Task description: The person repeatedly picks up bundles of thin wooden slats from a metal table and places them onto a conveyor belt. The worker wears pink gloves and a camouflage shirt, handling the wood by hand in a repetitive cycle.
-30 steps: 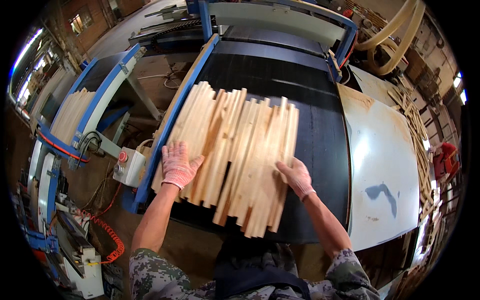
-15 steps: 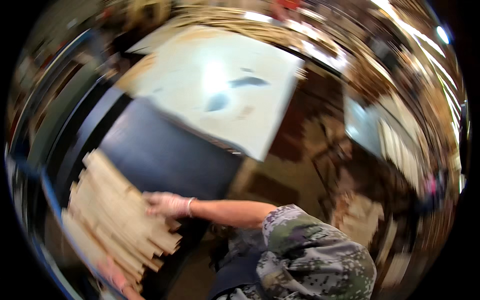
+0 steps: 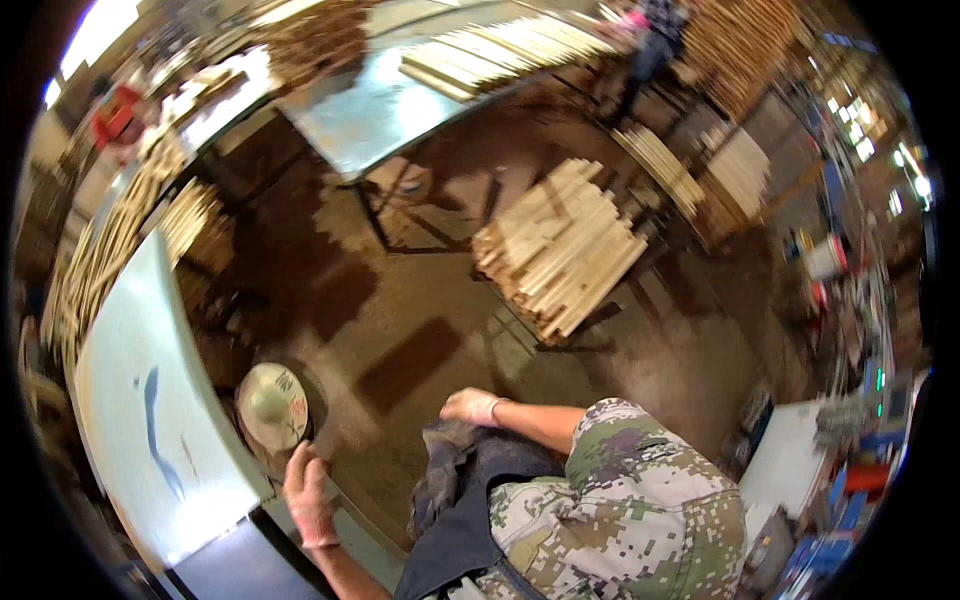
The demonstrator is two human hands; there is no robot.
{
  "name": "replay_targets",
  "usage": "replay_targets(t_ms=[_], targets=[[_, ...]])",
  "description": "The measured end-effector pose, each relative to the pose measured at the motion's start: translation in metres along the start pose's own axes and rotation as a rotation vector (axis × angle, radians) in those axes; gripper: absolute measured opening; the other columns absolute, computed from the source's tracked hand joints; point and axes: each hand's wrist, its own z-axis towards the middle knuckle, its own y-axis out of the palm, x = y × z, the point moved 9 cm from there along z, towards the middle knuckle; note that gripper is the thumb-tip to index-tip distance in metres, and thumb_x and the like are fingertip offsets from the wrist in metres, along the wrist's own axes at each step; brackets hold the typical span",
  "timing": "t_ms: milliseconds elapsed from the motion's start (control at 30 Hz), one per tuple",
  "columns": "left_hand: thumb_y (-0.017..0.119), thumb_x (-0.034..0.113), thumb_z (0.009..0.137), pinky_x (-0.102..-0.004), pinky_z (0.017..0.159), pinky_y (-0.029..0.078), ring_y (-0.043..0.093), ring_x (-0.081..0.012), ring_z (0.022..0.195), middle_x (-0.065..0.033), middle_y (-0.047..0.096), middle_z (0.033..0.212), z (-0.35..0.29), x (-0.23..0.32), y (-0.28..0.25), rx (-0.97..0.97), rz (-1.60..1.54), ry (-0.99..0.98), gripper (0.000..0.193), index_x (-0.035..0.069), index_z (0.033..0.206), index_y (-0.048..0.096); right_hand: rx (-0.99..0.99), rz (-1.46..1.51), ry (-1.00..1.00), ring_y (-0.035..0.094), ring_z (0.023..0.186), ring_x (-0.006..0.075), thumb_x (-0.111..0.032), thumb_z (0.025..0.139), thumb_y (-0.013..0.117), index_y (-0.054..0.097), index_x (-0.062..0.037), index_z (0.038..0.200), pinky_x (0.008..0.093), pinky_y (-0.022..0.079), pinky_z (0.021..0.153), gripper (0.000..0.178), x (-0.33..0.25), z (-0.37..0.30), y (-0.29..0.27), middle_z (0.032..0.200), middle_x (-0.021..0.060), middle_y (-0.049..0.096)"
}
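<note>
My L hand [image 3: 310,500] is empty: fingers half-bent and apart, nothing btw them, nr the edge of the round pale top [image 3: 272,408]; if it touches, I can't tell. My R hand [image 3: 472,407] is in front of my dark apron [image 3: 440,550], fingers curled inward; no pc is seen in it, but whether it is fully clenched I can't tell.

The stack of wood strips [image 3: 565,250] is on a low stand, ahead and to the R, well apart from both hands. As far as I see, the stacking there is partly done, I judge: strips lie approx. parallel, ends uneven. No strip is in my grip at this moment. How much is left, I can't tell.

Count: hands 2, both w/ gloves. Stack on the stand, 1. Row of strips [image 3: 510,52] on the far tbl [image 3: 380,110], 1. Strip groups at the R, 2: the nearer group [image 3: 660,170] and the farther group [image 3: 738,170]. Pale sheet [image 3: 190,400] at my L, 1. Round top, 1. Co-worker [image 3: 655,45] beyond the far tbl's R end, 1. Single strips are too many and too blurred, so no exact no. for them.
</note>
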Motion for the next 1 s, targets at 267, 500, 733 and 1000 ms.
replay_targets(t_ms=[267, 500, 733, 1000], targets=[[0.074, 0.018, 0.104, -0.0348, 0.107, 0.052, 0.066, -0.0215, 0.124, -0.0126, 0.07, 0.139, 0.07, 0.0, 0.357, -0.804, -0.037, -0.297, 0.05, 0.0, 0.149, 0.061, 0.524, 0.772, 0.959, 0.073, 0.1, 0.0376, -0.042, 0.106, 0.06, 0.076, -0.0003, 0.112, 0.0513, 0.053, 0.092, 0.045, 0.251, -0.127, -0.105, 0.104, 0.0196, 0.077], [0.077, 0.025, 0.103, -0.033, 0.103, 0.054, 0.068, -0.0187, 0.117, -0.0114, 0.073, 0.133, 0.16, -0.077, 0.447, -1.148, 0.327, -0.391, 0.054, -0.002, 0.147, 0.063, 0.943, 1.131, 1.127, 0.068, 0.114, 0.0369, -0.042, 0.1, 0.07, 0.067, 0.0064, 0.132, 0.0462, 0.05, 0.102, 0.058, 0.261, -0.182, -0.108, 0.124, 0.0248, 0.072], [0.078, 0.025, 0.1, -0.039, 0.117, 0.046, 0.061, -0.0314, 0.137, -0.0234, 0.064, 0.149, 0.307, -0.1, 0.547, -1.118, 0.526, -0.261, 0.07, -0.008, 0.155, 0.05, 1.24, 1.034, 1.345, 0.046, 0.153, 0.0402, -0.035, 0.098, 0.076, 0.03, 0.0114, 0.164, 0.0411, 0.037, 0.125, 0.093, 0.294, -0.203, -0.119, 0.161, 0.0359, 0.046], [0.09, 0.034, 0.084, -0.0384, 0.124, 0.04, 0.05, -0.0363, 0.151, -0.029, 0.047, 0.164, 0.402, -0.12, 0.724, -1.05, 0.717, 0.119, 0.108, -0.006, 0.165, 0.032, 1.409, 0.901, 1.484, 0.055, 0.144, 0.0402, -0.036, 0.084, 0.09, 0.039, 0.0064, 0.158, 0.041, 0.042, 0.122, 0.099, 0.329, -0.191, -0.157, 0.153, 0.0333, 0.054]])
